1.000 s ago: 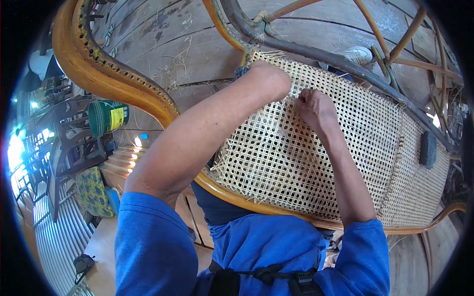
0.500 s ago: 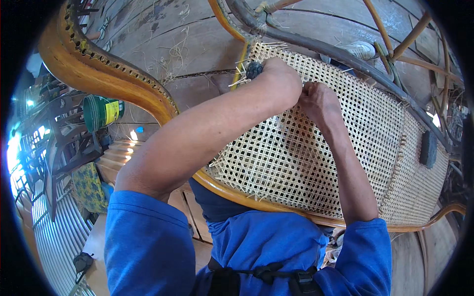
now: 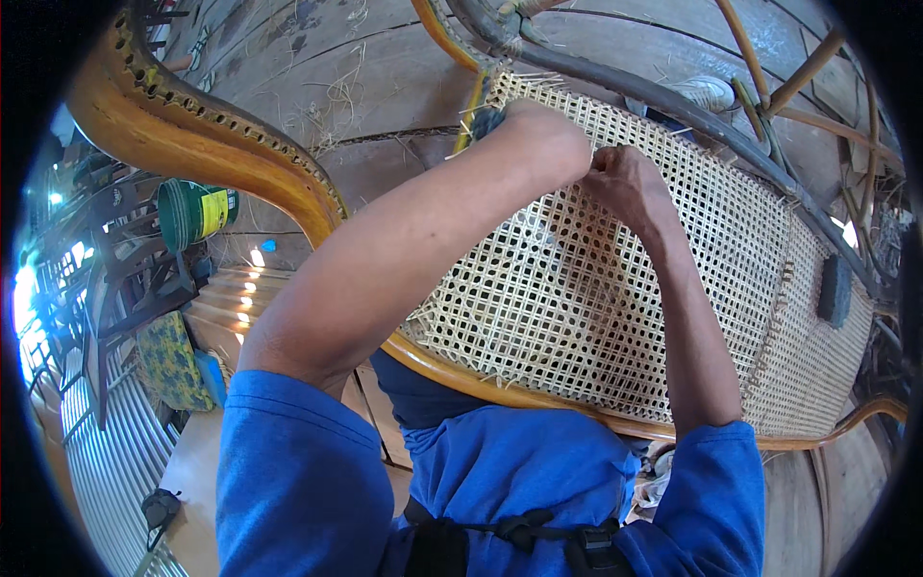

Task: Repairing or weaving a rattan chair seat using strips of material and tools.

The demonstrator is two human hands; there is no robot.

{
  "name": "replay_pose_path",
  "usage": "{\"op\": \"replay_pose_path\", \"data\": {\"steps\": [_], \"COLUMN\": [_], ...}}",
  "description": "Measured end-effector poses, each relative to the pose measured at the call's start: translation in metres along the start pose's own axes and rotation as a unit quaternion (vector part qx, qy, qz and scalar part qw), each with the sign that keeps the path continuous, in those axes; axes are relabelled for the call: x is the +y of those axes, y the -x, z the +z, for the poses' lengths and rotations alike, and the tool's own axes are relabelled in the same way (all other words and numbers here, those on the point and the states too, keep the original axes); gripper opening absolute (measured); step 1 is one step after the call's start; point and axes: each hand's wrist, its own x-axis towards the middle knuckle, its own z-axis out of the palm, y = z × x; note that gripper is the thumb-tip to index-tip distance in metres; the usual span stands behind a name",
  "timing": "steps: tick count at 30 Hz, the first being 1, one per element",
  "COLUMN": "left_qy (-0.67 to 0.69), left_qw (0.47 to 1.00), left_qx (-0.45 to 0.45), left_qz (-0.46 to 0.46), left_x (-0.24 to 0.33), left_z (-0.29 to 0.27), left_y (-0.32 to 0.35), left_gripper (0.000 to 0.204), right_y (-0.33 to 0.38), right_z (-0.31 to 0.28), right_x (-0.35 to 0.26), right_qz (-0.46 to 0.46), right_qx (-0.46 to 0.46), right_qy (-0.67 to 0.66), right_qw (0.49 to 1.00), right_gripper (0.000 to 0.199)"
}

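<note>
Pale woven cane webbing is stretched over a curved, varnished wooden chair frame in front of my body. My left hand is bent over the far left part of the weave, and its fingers are hidden behind the wrist. Just left of it a dark lumpy object shows, partly covered; I cannot tell whether the hand touches it. My right hand is closed, fingertips pinched at the weave close to my left wrist. What it grips is too small or hidden. Loose cane ends stick out along the webbing's left edge.
A dark block rests on the webbing's right part. A dark pole runs along the far edge, with sticks behind it. Someone's shoe shows beyond the pole. A green bucket stands at left, and cane scraps litter the floor.
My left forearm and hand have shifted slightly up, covering more of the dark lumpy object. The right hand stays at nearly the same spot on the weave, still pinched.
</note>
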Motion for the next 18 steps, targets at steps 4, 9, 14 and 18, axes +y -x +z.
{"op": "replay_pose_path", "data": {"steps": [4, 9, 14, 18], "left_qy": [-0.026, 0.027, -0.017, -0.033], "left_qw": [0.999, 0.999, 0.993, 0.987], "left_qx": [0.013, 0.028, -0.02, 0.101], "left_qz": [0.013, -0.028, -0.112, -0.121], "left_x": [-0.001, -0.014, -0.017, -0.049], "left_z": [0.006, 0.033, 0.011, 0.017], "left_y": [-0.002, -0.007, 0.006, 0.071], "left_gripper": [0.022, 0.022, 0.029, 0.033], "right_y": [-0.003, 0.0, -0.009, 0.015], "right_z": [-0.001, 0.02, 0.013, 0.016], "right_x": [0.004, 0.007, 0.01, -0.017], "right_qz": [-0.007, -0.055, -0.063, -0.153], "right_qx": [-0.031, 0.064, 0.074, 0.08], "right_qy": [0.034, 0.11, -0.126, -0.164], "right_qw": [0.999, 0.99, 0.987, 0.971], "right_gripper": [0.022, 0.019, 0.022, 0.028]}}
